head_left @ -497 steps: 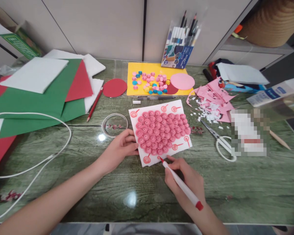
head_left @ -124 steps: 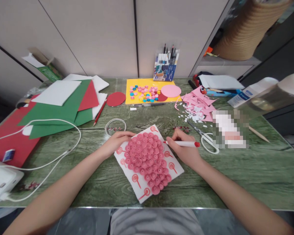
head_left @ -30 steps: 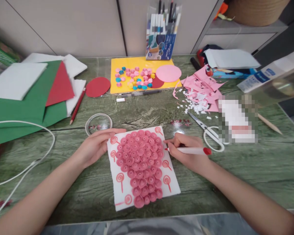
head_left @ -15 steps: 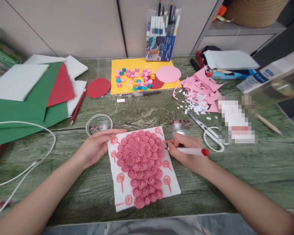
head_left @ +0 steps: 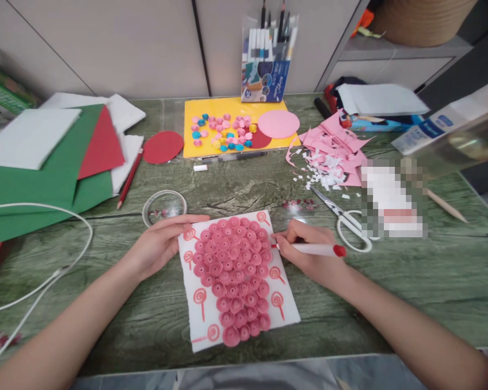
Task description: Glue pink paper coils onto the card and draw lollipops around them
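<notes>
As a moment ago, right hand [head_left: 309, 254] keeps marker [head_left: 315, 249] on card [head_left: 287, 309], unmoved.

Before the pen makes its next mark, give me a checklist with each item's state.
1. Left hand pinning the card at its upper left edge: ok.
2. Right hand gripping the pen: ok.
3. Pen tip at the card's right edge, beside the pink coils: ok.
4. Tip touching paper: cannot tell.
5. Card flat on the table: ok.
6. Scissors apart from the right hand: ok.
</notes>
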A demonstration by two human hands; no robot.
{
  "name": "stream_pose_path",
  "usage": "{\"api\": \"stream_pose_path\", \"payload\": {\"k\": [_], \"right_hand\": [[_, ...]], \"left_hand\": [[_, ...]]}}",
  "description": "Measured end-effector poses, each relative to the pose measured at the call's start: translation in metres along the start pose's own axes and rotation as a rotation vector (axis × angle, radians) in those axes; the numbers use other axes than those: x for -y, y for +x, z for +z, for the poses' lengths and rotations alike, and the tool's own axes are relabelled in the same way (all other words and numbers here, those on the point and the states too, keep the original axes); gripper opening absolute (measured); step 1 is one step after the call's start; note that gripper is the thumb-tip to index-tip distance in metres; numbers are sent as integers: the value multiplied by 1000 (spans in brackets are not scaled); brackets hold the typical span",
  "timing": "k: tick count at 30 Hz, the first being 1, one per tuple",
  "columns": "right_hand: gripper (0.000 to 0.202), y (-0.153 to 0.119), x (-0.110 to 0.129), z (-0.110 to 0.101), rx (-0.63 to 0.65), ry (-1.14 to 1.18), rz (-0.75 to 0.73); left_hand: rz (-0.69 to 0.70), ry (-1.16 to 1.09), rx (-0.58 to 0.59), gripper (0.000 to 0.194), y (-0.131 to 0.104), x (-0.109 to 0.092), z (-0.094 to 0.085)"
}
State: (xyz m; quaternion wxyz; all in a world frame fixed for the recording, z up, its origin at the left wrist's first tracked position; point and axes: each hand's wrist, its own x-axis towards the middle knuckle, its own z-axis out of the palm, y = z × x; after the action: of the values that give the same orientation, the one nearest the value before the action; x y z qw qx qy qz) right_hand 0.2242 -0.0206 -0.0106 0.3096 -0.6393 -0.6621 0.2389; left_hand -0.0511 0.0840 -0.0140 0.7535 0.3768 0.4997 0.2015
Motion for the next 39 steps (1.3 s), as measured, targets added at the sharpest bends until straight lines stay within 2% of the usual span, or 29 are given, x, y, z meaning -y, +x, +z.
{"api": "stream_pose_path", "payload": {"k": [4, 12, 26, 34, 39], "right_hand": [[32, 0, -1, -1, -12, -2, -21], [30, -1, -4, 0, 44, 22, -29], [31, -2, -3, 1, 14, 11, 15], [32, 0, 0, -1, -50, -40, -20], [32, 1, -1, 0, -35, -13, -17]], "left_hand": [[-2, 13, -11, 27, 0, 0, -1], [-7, 2, -18, 27, -1, -2, 1], [-17, -6, -16, 27, -2, -2, 1], [-12, -10, -13, 27, -1, -1, 1], [-18, 1, -15, 26, 0, -2, 1]]}}
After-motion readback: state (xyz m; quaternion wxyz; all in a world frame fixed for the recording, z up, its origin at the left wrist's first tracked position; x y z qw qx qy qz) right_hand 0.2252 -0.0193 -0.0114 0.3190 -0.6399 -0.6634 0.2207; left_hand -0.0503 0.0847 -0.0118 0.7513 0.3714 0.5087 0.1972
